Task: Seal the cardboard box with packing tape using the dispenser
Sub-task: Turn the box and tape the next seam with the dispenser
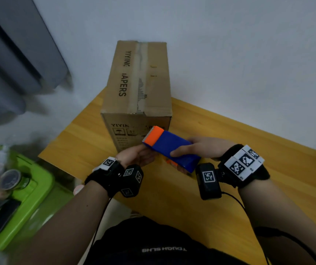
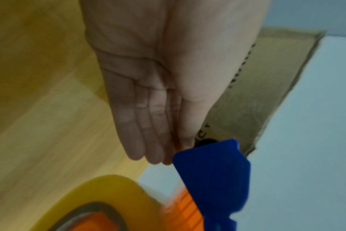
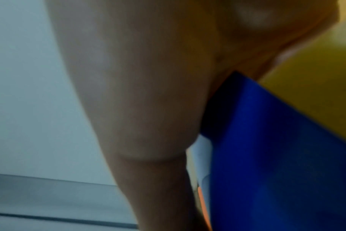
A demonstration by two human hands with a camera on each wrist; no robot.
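Note:
A tall cardboard box (image 1: 138, 79) stands on the yellow wooden table (image 1: 220, 197), with an old strip of tape running along its closed top seam. In front of it my right hand (image 1: 203, 148) grips a blue and orange tape dispenser (image 1: 172, 148), thumb on top, the orange toothed end pointing at the box's near face. My left hand (image 1: 134, 156) reaches under that orange end. In the left wrist view its fingers (image 2: 148, 125) lie straight and together, tips at the dispenser's blue plate (image 2: 213, 171). The yellowish tape roll (image 2: 109, 187) sits below. The right wrist view shows only my right hand (image 3: 138, 93) against the dispenser's blue body (image 3: 277, 156).
A green plastic bin (image 1: 38, 188) holding dark items sits low at the left, off the table's edge. Grey fabric (image 1: 10, 64) hangs at the upper left against a pale wall. Bare tabletop extends to the right of the box.

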